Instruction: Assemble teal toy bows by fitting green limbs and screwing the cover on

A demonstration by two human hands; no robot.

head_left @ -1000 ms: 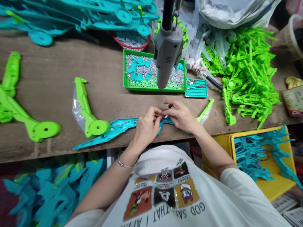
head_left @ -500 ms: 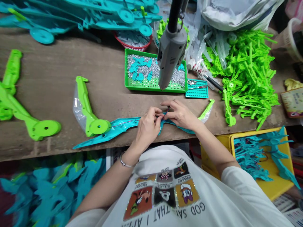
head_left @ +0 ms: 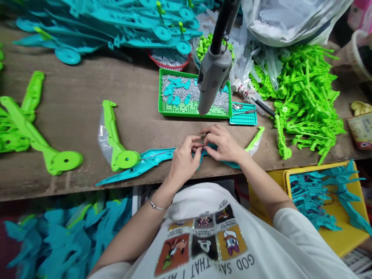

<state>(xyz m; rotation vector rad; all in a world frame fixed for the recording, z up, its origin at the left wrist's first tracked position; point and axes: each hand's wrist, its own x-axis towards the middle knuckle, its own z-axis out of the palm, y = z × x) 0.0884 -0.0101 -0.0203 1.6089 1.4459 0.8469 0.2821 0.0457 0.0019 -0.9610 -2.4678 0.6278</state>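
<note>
A long turquoise plastic shell (head_left: 155, 157) lies along the table's front edge, its hollow side up. A thin dark reddish wire (head_left: 158, 155) runs inside it towards my fingers. My left hand (head_left: 184, 159) is closed in a pinch over the shell's middle, the fingertips around the wire. Opposite it, my right hand (head_left: 223, 144) pinches at the same spot, thumb and index finger nearly touching the left fingertips. A lime-green arm with a round disc (head_left: 127, 159) and a clear plastic piece (head_left: 104, 135) sits at the shell's left end. A smaller green arm (head_left: 256, 138) sticks up at the right end.
A grey electric screwdriver (head_left: 213, 77) hangs before a green basket (head_left: 174, 114) of screws and turquoise bits. Beside it lies a small turquoise tray (head_left: 244, 119). Green parts (head_left: 310, 100) heap at right, turquoise shells (head_left: 116, 27) behind; a yellow crate (head_left: 345, 240) stands below.
The view has shifted slightly, so everything sits a little lower and further right. My fingertips have come closer together, and the wire end that stuck up between them is now hidden.
</note>
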